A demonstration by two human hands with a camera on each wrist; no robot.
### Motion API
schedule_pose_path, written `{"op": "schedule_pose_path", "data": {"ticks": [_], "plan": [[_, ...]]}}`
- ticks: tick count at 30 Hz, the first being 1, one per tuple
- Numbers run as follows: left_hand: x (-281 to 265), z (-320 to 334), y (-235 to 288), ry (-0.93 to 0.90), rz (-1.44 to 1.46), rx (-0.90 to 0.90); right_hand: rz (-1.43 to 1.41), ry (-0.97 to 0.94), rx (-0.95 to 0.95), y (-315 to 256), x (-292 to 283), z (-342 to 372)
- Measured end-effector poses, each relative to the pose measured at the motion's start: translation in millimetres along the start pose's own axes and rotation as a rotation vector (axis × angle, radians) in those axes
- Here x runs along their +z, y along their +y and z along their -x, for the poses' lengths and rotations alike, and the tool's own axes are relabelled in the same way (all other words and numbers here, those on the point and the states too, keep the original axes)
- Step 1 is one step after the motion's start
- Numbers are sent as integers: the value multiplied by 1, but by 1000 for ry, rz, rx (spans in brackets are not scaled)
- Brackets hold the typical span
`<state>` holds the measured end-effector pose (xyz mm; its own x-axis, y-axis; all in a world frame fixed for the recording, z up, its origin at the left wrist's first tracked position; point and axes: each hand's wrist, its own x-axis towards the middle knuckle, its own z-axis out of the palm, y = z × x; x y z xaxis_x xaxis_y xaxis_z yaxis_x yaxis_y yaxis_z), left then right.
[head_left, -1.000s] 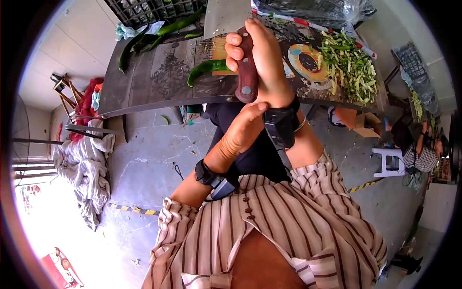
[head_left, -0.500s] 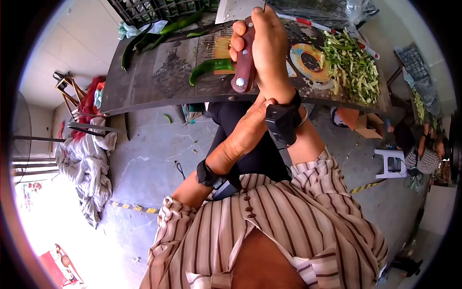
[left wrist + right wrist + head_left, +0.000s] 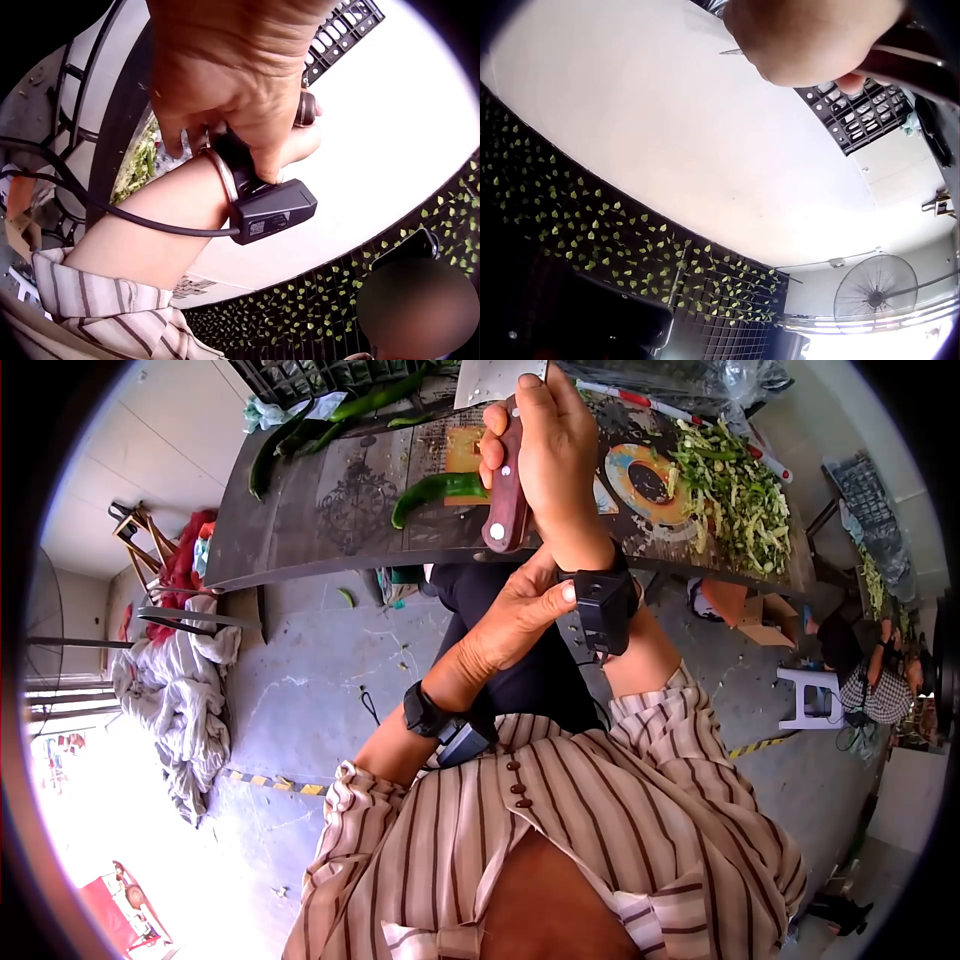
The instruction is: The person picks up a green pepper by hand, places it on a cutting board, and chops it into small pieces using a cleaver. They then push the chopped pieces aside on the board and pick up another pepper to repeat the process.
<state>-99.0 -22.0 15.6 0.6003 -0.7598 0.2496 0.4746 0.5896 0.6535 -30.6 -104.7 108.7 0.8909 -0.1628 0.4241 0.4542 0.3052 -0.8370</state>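
In the head view my right hand [image 3: 562, 470] grips the dark red wooden handle of a cleaver [image 3: 507, 500], raised over the table's near edge. Its broad metal blade [image 3: 497, 382] runs out at the top of the picture. My left hand [image 3: 515, 618] holds the right wrist at the strap of a black wrist camera [image 3: 604, 610], the thumb against the camera's side. In the left wrist view the camera [image 3: 276, 214] sits under that thumb, with the fingers across the wrist's other side. On the table beyond lies a green chili pepper [image 3: 437, 492], partly hidden by the right hand.
Chopped green pieces [image 3: 735, 500] are heaped on the table [image 3: 300, 550] at the right. Several long peppers [image 3: 380, 400] lie at the back left by a black crate [image 3: 315, 375]. A red-and-white pole [image 3: 640, 402] crosses the back. Grey cloth [image 3: 175, 700] hangs at the left.
My right hand has moved a little away from my body with the cleaver. The left thumb has spread onto the wrist camera's side, and the camera has shifted slightly right.
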Motion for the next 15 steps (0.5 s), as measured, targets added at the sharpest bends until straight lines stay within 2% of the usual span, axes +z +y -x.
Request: {"op": "schedule_pose_path", "data": {"ticks": [4, 5, 6, 9, 10, 12, 13, 14, 15], "plan": [[-3, 1, 0, 1, 0, -9, 143, 0, -105, 1, 5, 1], [-3, 0, 0, -4, 7, -17, 177, -99, -237, 17, -6, -3], [-6, 0, -1, -3, 9, -18, 179, -98, -235, 16, -3, -1], [-12, 1, -3, -45, 90, -28, 529, -101, -348, 14, -2, 4], [-13, 1, -1, -56, 109, -23, 529, -101, -347, 18, -3, 0], [-14, 2, 1, -67, 130, -19, 668, -102, -707, 19, 2, -10], [-16, 2, 3, -61, 86, -54, 430, -140, -350, 10, 6, 4], [-17, 1, 4, -55, 41, -89, 430, -139, -350, 9, 8, 4], [-19, 0, 3, -55, 41, -89, 245, -114, -229, 8, 9, 4]]}}
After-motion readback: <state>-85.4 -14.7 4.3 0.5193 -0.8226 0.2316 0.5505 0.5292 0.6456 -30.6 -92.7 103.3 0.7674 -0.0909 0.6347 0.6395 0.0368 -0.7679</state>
